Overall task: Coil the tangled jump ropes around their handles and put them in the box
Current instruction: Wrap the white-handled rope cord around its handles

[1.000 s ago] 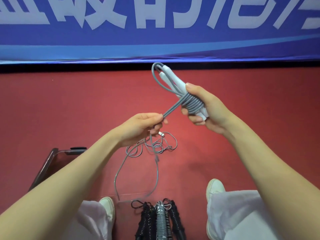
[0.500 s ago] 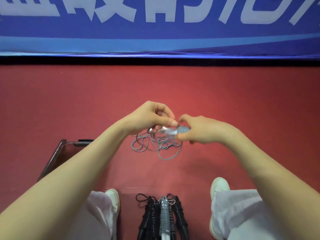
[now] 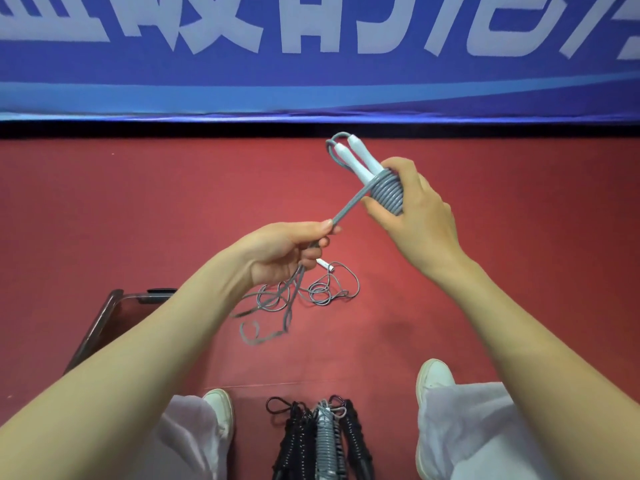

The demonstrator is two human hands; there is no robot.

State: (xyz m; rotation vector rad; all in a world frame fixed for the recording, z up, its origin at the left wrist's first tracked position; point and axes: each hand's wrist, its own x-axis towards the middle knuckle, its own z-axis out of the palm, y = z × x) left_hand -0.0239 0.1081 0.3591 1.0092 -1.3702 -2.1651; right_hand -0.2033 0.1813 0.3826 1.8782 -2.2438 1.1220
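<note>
My right hand (image 3: 415, 216) grips a pair of white handles (image 3: 360, 161) held side by side, with several turns of grey jump rope (image 3: 388, 195) wound around them. A doubled strand runs down and left from the coil into my left hand (image 3: 284, 252), which is closed on it. Below that hand the free rope (image 3: 266, 327) hangs in a blurred loop. Another thin grey rope (image 3: 329, 287) lies tangled on the red floor, one white handle end (image 3: 325, 264) showing. Three coiled ropes (image 3: 322, 441), two black and one grey, lie between my feet.
A dark-rimmed transparent box (image 3: 100, 323) sits on the floor at the left, partly hidden by my left forearm. A blue banner (image 3: 311, 64) with white characters runs along the far edge of the red floor. My white shoes (image 3: 433, 375) flank the coiled ropes.
Half a second ago both hands were together low over the tangled rope. Now the right hand is raised with the handles, the left has pulled away holding the strand, and the coil has more turns.
</note>
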